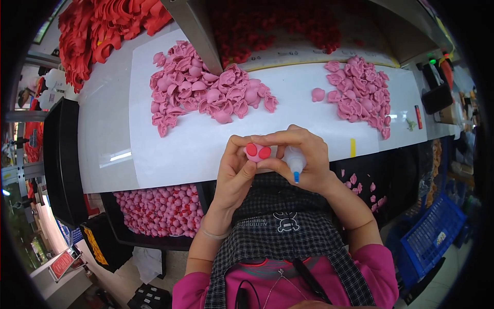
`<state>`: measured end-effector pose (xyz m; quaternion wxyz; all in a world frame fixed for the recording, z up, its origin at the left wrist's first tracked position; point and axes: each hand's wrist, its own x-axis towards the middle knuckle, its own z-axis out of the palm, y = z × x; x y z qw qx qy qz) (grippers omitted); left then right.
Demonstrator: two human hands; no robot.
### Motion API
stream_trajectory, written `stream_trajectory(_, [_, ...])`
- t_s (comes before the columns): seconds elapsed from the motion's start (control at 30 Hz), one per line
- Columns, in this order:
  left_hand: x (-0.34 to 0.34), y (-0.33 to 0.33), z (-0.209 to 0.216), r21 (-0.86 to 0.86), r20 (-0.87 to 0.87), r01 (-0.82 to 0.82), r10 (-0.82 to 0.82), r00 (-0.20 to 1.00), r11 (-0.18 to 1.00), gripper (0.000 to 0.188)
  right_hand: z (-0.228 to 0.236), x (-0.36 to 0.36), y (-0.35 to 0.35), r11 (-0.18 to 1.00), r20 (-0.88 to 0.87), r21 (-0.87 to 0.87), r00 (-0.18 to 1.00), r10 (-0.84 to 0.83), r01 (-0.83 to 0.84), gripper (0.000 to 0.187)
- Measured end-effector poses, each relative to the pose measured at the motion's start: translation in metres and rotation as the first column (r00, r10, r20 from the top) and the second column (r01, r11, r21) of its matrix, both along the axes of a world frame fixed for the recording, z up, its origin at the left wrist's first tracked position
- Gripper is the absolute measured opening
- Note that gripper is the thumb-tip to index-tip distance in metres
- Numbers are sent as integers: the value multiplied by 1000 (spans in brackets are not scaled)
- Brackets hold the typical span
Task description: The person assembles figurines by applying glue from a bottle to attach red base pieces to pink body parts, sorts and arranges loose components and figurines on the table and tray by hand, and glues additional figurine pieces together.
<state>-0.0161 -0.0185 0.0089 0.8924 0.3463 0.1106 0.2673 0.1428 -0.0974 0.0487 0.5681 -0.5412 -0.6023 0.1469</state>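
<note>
A small rounded pink piece (255,157) with two red ovals on it is pinched between the fingertips of both hands, above the table's front edge. My left hand (235,165) grips its left side with thumb and fingers. My right hand (306,149) presses on it from the right with thumb and forefinger. The same right hand also holds a translucent squeeze bottle (295,158) in its palm, blue tip pointing down toward me. A pile of cupped pink pieces (198,87) lies beyond my left hand, and a smaller pink pile (360,95) at the far right.
A white sheet (180,154) covers the tabletop. Below its front edge, a black bin (154,242) at left holds pink and red pieces; a dark tray (396,170) at right holds a few. A metal post (198,38) stands beyond. Red strips (103,31) are heaped at far left.
</note>
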Motion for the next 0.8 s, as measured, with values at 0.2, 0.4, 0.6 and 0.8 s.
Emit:
stream_trajectory(0.2, [-3,4,-6,100,-45,-87,91,995,991,33,-14,-9,4,999,-127,-13,991,-46,45,42])
stream_trajectory(0.4, [-40,51,5,762,-339,-201,644,685,615,22,-23,68,68,972,-81,-226,993,-81,61,26])
stream_trajectory(0.6, [-107,99,3,926,-321,219,947,33,306,30,-30,142,129,863,548,-100,752,-368,495,25])
stream_trajectory(0.8, [-76,103,8,915,325,238,945,40,-325,30,-24,123,120,807,580,-167,718,-384,566,23])
